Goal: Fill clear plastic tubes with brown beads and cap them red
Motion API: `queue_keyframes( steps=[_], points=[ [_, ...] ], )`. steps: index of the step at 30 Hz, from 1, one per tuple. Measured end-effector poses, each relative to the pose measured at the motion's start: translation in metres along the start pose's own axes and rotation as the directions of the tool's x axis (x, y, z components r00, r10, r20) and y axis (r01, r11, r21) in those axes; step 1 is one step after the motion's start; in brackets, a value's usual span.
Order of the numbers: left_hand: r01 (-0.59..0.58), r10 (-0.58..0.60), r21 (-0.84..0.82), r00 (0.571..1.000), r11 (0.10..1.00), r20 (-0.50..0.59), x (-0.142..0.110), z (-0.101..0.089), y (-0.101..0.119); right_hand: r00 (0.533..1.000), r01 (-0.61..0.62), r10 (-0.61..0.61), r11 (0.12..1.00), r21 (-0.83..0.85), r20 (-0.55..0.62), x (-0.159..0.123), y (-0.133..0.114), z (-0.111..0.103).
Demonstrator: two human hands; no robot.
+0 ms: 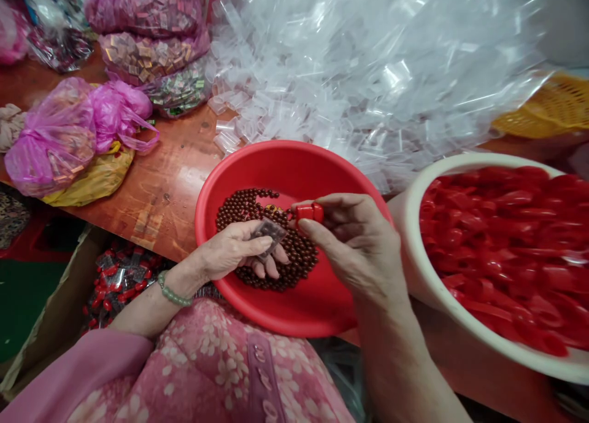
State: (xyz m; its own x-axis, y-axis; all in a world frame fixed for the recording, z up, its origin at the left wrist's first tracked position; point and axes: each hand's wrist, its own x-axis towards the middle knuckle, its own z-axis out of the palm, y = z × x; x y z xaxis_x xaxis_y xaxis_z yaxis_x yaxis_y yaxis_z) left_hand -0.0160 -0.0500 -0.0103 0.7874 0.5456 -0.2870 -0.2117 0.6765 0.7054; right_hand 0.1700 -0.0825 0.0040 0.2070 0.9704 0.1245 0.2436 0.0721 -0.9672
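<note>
A red plastic basin (294, 322) stands right in front of me, with a heap of small dark brown beads (294, 260) in it. My left hand (234, 248), a green bead bracelet on its wrist, is closed over the beads around a small clear packet (267, 234) with dark contents. Just right of it, my right hand (361, 239) pinches a small glossy red plastic piece (310, 212) between thumb and fingers, above the basin. Part of the heap is hidden behind my left hand.
A white tub (427, 275) of red plastic pieces (506, 257) is at right. Behind lies a large pile of clear plastic sleeves (322, 97), beside a yellow basket (547, 107). Pink bags (59, 134) rest on the wooden table (179, 171). Red-and-clear pieces (117, 275) fill a box below left.
</note>
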Motion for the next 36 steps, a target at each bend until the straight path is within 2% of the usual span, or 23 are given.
queue_keyframes(
  steps=[2, 5, 8, 14, 19, 24, 26, 31, 33, 36],
  points=[
    [-0.008, 0.009, 0.028, 1.000, 1.000, -0.015, 0.000, 0.000, 0.002, 0.996, -0.011, 0.007, 0.999, 0.044, 0.087, 0.006, -0.004, -0.003],
    [-0.043, 0.045, 0.065, 0.999, 0.997, -0.026, -0.001, 0.001, 0.003, 0.983, 0.067, -0.071, 0.997, 0.031, 0.172, 0.010, -0.006, -0.004],
    [-0.036, 0.037, 0.110, 0.999, 0.993, -0.005, -0.001, 0.002, 0.003, 0.972, 0.127, -0.126, 0.992, 0.009, 0.198, 0.012, -0.005, -0.002],
    [0.003, -0.001, 0.132, 1.000, 0.991, -0.010, -0.002, 0.001, 0.003, 0.963, 0.121, -0.128, 0.992, 0.042, 0.236, 0.015, -0.001, -0.001],
    [-0.005, 0.007, 0.162, 1.000, 0.987, -0.013, -0.002, -0.001, 0.003, 0.939, 0.123, -0.127, 0.992, 0.034, 0.319, 0.014, 0.001, -0.010],
    [-0.005, 0.006, 0.170, 1.000, 0.985, -0.002, -0.001, -0.001, 0.003, 0.929, 0.127, -0.118, 0.992, -0.002, 0.352, 0.011, -0.001, -0.022],
    [0.007, -0.010, 0.174, 1.000, 0.985, 0.014, -0.001, -0.001, 0.003, 0.901, 0.155, -0.126, 0.987, -0.038, 0.414, 0.014, -0.007, -0.027],
    [0.007, -0.014, 0.133, 0.999, 0.991, 0.049, -0.003, -0.002, 0.003, 0.744, 0.274, -0.124, 0.953, -0.131, 0.657, 0.031, -0.024, -0.042],
    [-0.005, 0.001, 0.108, 0.999, 0.994, 0.040, -0.003, -0.002, 0.003, 0.751, 0.288, -0.115, 0.943, -0.166, 0.650, 0.035, -0.028, -0.046],
    [-0.010, 0.006, 0.099, 0.999, 0.995, 0.041, -0.003, -0.002, 0.003, 0.813, 0.278, -0.141, 0.947, -0.163, 0.565, 0.036, -0.030, -0.045]
  ],
)
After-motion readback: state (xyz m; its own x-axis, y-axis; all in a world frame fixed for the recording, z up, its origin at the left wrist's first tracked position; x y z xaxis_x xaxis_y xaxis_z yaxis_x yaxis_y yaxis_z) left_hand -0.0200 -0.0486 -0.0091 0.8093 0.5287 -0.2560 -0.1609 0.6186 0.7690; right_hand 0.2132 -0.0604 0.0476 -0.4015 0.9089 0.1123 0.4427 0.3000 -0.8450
